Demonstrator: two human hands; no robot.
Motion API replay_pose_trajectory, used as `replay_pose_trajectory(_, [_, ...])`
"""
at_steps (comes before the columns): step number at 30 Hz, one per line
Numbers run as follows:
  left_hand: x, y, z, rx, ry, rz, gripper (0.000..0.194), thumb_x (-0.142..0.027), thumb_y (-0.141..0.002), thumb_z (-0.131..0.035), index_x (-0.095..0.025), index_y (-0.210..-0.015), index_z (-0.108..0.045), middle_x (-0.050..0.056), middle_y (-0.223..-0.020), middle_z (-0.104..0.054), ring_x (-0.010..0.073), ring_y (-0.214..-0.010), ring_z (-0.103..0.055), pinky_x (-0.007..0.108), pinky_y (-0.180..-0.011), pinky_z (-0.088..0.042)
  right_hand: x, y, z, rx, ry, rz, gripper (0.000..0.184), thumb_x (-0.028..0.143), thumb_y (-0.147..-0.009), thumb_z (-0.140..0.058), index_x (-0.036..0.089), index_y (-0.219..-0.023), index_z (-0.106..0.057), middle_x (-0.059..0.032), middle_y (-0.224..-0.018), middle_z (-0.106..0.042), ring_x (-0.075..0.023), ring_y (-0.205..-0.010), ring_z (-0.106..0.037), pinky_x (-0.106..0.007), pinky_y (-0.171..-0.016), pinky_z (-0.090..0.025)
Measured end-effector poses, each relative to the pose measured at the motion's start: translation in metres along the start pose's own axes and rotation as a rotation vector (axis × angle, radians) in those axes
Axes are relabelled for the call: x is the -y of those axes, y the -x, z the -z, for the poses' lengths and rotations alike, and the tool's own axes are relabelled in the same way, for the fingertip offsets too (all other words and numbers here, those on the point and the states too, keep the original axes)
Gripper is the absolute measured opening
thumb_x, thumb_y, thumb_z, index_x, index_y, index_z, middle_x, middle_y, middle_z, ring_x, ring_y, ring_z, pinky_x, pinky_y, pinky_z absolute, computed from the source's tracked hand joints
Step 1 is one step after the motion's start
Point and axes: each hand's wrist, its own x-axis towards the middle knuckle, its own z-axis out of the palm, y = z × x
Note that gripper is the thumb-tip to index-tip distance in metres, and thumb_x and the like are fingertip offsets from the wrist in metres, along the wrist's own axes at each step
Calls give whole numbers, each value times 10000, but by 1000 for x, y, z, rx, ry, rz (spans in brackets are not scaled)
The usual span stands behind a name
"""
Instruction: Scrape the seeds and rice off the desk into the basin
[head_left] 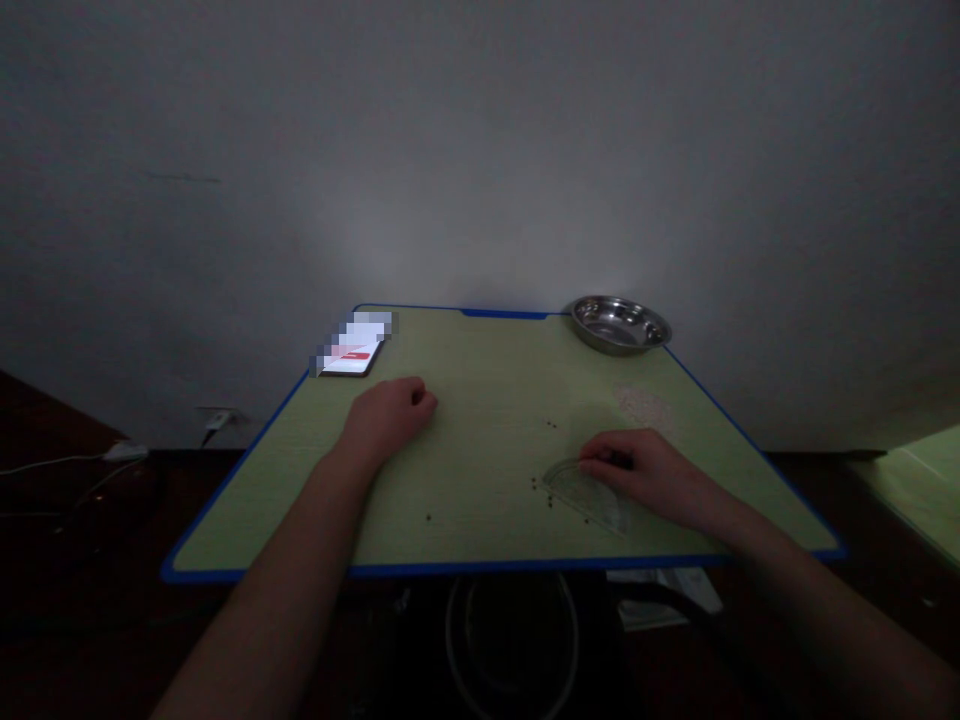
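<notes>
My left hand rests on the pale green table in a loose fist, with nothing visible in it. My right hand lies on the right half of the table, fingertips pinched on the upper edge of a clear plastic protractor that lies flat. A few small dark seeds are scattered on the tabletop near the protractor. A faint patch of pale grains lies beyond my right hand.
A steel bowl stands at the table's far right corner. A phone with a lit screen lies at the far left corner. The blue-edged table stands against a grey wall. Cables and a plug lie on the dark floor to the left.
</notes>
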Motion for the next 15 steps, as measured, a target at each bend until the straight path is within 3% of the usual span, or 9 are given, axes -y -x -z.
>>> replay_pose_trajectory(7, [0,0,1,3,-9,0,298,-376,-843,-376,-205,-771,-609,77,-786,-674,203,-692,-575,293,-547,-322,10,-1,-5,37,-14,31,175,286,-860,-555,202,-815,-701,-29,-778,-709,-157,-689,-618,-279,-632,-461])
replay_pose_trajectory(15, [1,-1,-2,11,7,-7,313,-391,-843,-367,-206,-784,-613,82,-757,-652,222,-691,-571,311,-555,-317,0,-7,3,-26,0,5,185,283,-861,-543,192,-818,-698,-43,-793,-712,-169,-698,-622,-297,-643,-456])
